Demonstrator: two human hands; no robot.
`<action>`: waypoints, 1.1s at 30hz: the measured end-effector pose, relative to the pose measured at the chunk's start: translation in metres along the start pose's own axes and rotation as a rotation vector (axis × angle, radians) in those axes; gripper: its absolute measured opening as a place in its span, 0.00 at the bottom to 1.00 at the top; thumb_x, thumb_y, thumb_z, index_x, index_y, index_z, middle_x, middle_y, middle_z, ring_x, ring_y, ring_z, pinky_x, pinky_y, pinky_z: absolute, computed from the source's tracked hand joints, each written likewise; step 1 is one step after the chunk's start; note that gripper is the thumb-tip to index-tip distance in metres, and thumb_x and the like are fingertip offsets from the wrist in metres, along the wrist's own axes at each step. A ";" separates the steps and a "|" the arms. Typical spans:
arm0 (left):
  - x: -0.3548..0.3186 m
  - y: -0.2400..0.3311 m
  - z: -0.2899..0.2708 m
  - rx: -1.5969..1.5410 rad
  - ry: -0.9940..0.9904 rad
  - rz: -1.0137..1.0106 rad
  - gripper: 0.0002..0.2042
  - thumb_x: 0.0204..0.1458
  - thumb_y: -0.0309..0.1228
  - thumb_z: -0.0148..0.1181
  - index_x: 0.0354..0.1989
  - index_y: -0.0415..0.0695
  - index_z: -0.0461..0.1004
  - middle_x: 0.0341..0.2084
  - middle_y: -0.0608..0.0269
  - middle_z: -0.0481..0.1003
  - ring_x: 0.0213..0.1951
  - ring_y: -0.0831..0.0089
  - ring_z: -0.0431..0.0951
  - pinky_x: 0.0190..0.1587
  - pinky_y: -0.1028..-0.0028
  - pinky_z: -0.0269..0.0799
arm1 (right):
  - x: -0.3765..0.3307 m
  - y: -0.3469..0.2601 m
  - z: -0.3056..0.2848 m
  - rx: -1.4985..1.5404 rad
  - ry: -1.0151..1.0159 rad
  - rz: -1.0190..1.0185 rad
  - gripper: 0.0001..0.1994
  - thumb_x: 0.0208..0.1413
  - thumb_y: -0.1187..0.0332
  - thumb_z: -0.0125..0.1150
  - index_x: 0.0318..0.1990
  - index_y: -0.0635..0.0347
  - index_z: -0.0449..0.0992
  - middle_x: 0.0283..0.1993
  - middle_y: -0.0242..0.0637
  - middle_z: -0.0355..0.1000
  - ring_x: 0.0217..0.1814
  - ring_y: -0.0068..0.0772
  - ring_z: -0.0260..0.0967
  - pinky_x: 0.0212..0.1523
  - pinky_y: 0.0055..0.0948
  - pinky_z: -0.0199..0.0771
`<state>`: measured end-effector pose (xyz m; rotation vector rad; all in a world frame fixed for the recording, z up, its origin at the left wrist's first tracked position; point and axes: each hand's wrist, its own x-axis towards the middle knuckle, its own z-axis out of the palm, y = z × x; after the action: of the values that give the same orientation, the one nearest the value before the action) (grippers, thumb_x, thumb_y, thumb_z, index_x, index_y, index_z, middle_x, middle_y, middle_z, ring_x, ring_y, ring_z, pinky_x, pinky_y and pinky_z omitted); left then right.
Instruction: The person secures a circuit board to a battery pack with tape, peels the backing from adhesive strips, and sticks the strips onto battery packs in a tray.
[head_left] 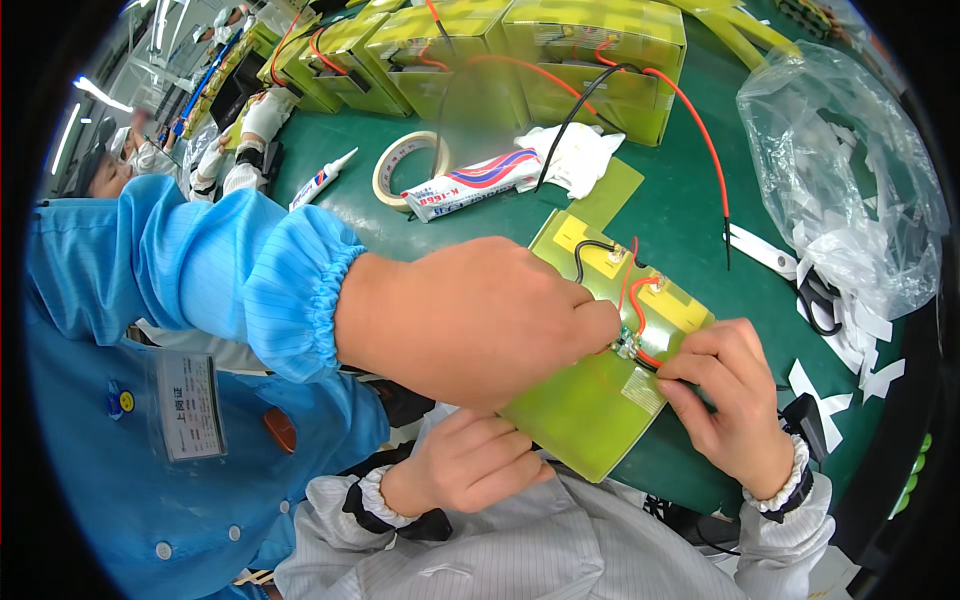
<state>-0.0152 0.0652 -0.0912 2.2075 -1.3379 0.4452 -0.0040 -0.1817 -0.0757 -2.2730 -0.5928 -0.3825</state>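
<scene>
A flat battery pack (pixel 575 425) in yellow-green wrap lies tilted before me, with a small circuit board (pixel 627 343) on top. My right hand (pixel 725 405) pinches the red and black wires (pixel 648 360) beside that board. Curled fingers of my left hand (pixel 465 465) rest at the pack's lower left edge; whatever they hold is hidden. Reaching in from the left, a co-worker's hand (pixel 480 320) in a blue sleeve is closed near the board, its fingertips at the wires. A red lead and a black lead (pixel 590 245) run to terminals on yellow patches.
Behind stand several wrapped battery packs (pixel 600 60) with loose leads. A glue tube (pixel 470 188), a tape roll (pixel 385 170), a white nozzle tube (pixel 322 180) and a white cloth (pixel 590 155) lie nearer. Scissors (pixel 765 250), paper scraps and a clear plastic bag (pixel 845 160) lie right.
</scene>
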 end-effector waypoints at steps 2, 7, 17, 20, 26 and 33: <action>0.002 0.000 0.001 -0.010 0.001 -0.003 0.09 0.36 0.30 0.63 0.21 0.41 0.69 0.22 0.63 0.69 0.28 0.69 0.69 0.32 0.71 0.69 | -0.001 0.000 0.000 0.006 0.003 0.014 0.09 0.33 0.77 0.62 0.26 0.60 0.71 0.29 0.35 0.63 0.31 0.36 0.60 0.31 0.29 0.64; 0.000 0.000 0.004 -0.023 0.010 -0.009 0.09 0.32 0.29 0.65 0.19 0.43 0.68 0.22 0.64 0.69 0.24 0.68 0.69 0.31 0.68 0.68 | -0.002 0.002 0.001 0.023 0.019 0.022 0.09 0.33 0.77 0.62 0.26 0.60 0.71 0.28 0.35 0.63 0.30 0.36 0.60 0.30 0.29 0.63; 0.026 0.003 -0.001 0.073 0.008 0.018 0.09 0.33 0.24 0.60 0.25 0.41 0.67 0.22 0.63 0.67 0.24 0.67 0.69 0.27 0.70 0.67 | -0.005 0.002 0.003 0.047 0.047 0.021 0.09 0.33 0.77 0.62 0.26 0.61 0.70 0.28 0.35 0.63 0.30 0.36 0.60 0.30 0.28 0.62; 0.041 0.004 0.002 0.131 -0.010 0.031 0.10 0.32 0.23 0.60 0.27 0.41 0.67 0.23 0.62 0.67 0.24 0.67 0.69 0.27 0.71 0.67 | -0.004 0.004 0.003 0.071 0.052 0.036 0.09 0.34 0.77 0.61 0.27 0.61 0.70 0.28 0.35 0.63 0.30 0.36 0.60 0.30 0.28 0.63; 0.058 0.006 -0.006 0.252 -0.030 0.056 0.13 0.32 0.20 0.59 0.30 0.39 0.68 0.25 0.62 0.67 0.24 0.67 0.69 0.26 0.72 0.66 | -0.001 0.001 0.001 0.072 0.032 0.035 0.09 0.35 0.78 0.60 0.28 0.62 0.70 0.29 0.36 0.63 0.31 0.38 0.60 0.31 0.29 0.63; 0.081 -0.002 -0.019 0.378 -0.025 0.096 0.14 0.26 0.18 0.59 0.28 0.36 0.70 0.31 0.61 0.66 0.31 0.68 0.67 0.29 0.75 0.65 | 0.006 -0.005 -0.010 -0.010 0.213 0.073 0.14 0.36 0.79 0.58 0.35 0.62 0.67 0.34 0.42 0.62 0.35 0.40 0.60 0.35 0.31 0.61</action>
<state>0.0238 0.0189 -0.0336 2.4601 -1.4766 0.7621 -0.0023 -0.1837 -0.0632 -2.2197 -0.3986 -0.5829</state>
